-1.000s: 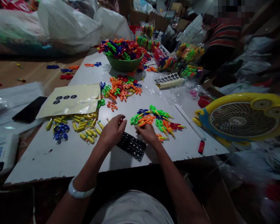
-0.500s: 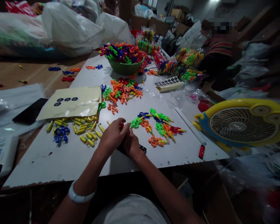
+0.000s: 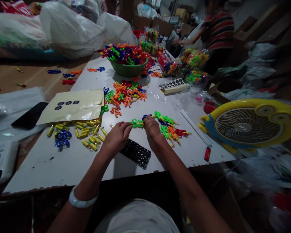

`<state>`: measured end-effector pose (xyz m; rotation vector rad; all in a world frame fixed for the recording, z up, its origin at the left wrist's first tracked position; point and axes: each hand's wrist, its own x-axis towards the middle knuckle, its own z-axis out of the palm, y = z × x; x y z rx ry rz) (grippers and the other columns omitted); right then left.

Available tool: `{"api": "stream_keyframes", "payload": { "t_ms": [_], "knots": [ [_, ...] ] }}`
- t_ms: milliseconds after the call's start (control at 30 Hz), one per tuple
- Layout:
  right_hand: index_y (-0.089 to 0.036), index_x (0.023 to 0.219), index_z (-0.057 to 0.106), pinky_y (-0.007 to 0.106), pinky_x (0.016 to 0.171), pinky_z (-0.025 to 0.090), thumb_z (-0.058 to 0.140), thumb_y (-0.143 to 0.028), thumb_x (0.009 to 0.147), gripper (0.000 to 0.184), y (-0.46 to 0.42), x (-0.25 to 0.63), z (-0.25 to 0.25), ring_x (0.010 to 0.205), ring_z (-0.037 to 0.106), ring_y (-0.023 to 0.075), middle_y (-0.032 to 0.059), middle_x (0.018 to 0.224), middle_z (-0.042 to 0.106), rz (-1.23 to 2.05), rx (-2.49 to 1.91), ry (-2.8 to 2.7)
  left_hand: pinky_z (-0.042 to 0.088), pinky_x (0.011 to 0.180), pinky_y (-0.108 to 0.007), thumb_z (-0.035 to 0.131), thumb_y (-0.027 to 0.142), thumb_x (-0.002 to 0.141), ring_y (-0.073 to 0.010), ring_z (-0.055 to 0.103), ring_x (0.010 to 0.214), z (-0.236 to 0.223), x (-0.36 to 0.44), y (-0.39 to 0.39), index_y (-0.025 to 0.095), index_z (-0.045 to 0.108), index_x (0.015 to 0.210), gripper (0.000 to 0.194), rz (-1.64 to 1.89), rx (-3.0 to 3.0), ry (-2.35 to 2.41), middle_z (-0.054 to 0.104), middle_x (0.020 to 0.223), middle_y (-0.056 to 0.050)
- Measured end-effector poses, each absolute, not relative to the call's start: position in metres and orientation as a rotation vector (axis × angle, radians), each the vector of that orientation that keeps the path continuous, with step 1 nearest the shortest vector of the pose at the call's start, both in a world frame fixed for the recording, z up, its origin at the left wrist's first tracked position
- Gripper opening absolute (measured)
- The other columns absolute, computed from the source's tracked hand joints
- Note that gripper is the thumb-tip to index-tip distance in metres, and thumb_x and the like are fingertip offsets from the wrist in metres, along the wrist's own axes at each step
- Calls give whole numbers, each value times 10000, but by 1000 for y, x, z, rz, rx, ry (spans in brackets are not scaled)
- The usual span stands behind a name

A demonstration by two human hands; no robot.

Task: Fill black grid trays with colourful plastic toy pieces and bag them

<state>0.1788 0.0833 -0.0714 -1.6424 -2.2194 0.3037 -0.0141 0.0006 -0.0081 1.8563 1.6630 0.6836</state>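
Observation:
My left hand [image 3: 116,138] is closed in a pinch above the white table [image 3: 82,168], with a bit of a red toy figure [image 3: 122,123] showing at its fingertips. My right hand [image 3: 153,128] reaches forward, fingers together on a blue toy figure [image 3: 147,116] that they partly cover. A green toy figure [image 3: 137,123] lies between the hands. Below them rests a black perforated plate [image 3: 137,154]. Right of my right hand are several figures with yellow tubes attached, among them an orange one [image 3: 174,133]. Loose yellow tubes [image 3: 86,131] and blue figures [image 3: 62,137] lie left.
A green bowl [image 3: 128,70] heaped with figures stands behind a loose pile [image 3: 122,94]. A sticker sheet [image 3: 72,106] and phone [image 3: 29,115] lie left. To the right are a yellow fan [image 3: 249,126], a white rod [image 3: 196,128] and a red lighter [image 3: 207,154]. Another person [image 3: 219,30] stands beyond.
My hands have parted. The right one moved forward to the blue figure, uncovering the black plate; the left stayed closed nearby. The other person has straightened up and stretched out an arm.

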Motion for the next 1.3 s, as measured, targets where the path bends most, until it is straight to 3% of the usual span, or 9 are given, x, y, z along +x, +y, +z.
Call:
{"api": "stream_keyframes", "payload": {
  "t_ms": [100,233,333,467,600,833,1033,1133,1300],
  "knots": [
    [-204,895,552,319,788,458,541,-188,851,48,63,182,-81,865,569,197,61,942,628,534,-1605,-1948,430,1018,-389,314,462,984,-241,567,1162,-7,-12,-1,232,637,1187,446,706,1863,1671,630,1232,-79],
    [-210,1076,486,302,682,504,623,-262,777,334,26,180,-92,734,617,166,7,871,643,1047,-1508,-1558,444,997,-393,321,460,985,-237,570,1158,-7,-8,-3,234,649,1147,430,764,1845,1705,644,1218,-75],
    [-206,1085,506,307,728,516,615,-255,753,353,-2,166,-91,795,643,167,16,912,664,1185,-1464,-1550,448,991,-390,332,452,983,-235,571,1158,-8,-6,-4,229,651,1135,419,811,1818,1728,650,1201,-77],
    [-215,1140,478,315,745,516,634,-245,727,443,-29,138,-85,827,660,188,26,933,680,1201,-1432,-1602,446,992,-399,342,446,980,-240,572,1150,-11,-4,-4,215,650,1131,414,837,1808,1737,653,1185,-87],
    [-199,1094,437,310,703,509,609,-288,767,380,-40,121,-89,815,665,221,61,899,682,1113,-1318,-1685,447,988,-401,345,433,981,-239,571,1139,-12,-5,-4,210,653,1126,408,831,1807,1735,651,1179,-89],
    [-164,1124,481,328,701,483,408,-115,863,275,-46,106,-91,778,652,237,146,982,686,752,-1560,-2068,447,996,-398,331,427,984,-237,575,1125,-13,-6,-4,197,645,1146,421,834,1821,1724,654,1180,-102],
    [-198,1050,561,290,775,481,540,-140,839,220,-22,157,-62,897,637,202,81,1016,668,752,-1550,-2021,446,1017,-392,321,421,988,-241,564,1180,-12,-9,-2,201,651,1148,427,813,1855,1725,658,1185,-102],
    [-162,972,585,344,805,454,627,-228,824,168,-2,206,-54,963,602,249,147,1086,617,376,-1949,-1875,386,1086,-460,326,452,989,-283,454,1327,-8,-7,-5,201,627,1232,462,767,1957,1804,585,1332,-131],
    [-179,728,551,341,747,444,661,-224,776,129,14,233,-60,854,619,246,80,826,637,519,-2097,-1926,298,1108,-596,375,560,953,-369,356,1390,-1,4,-15,237,589,1315,530,551,2219,1929,413,1506,-160]
  ]
}}
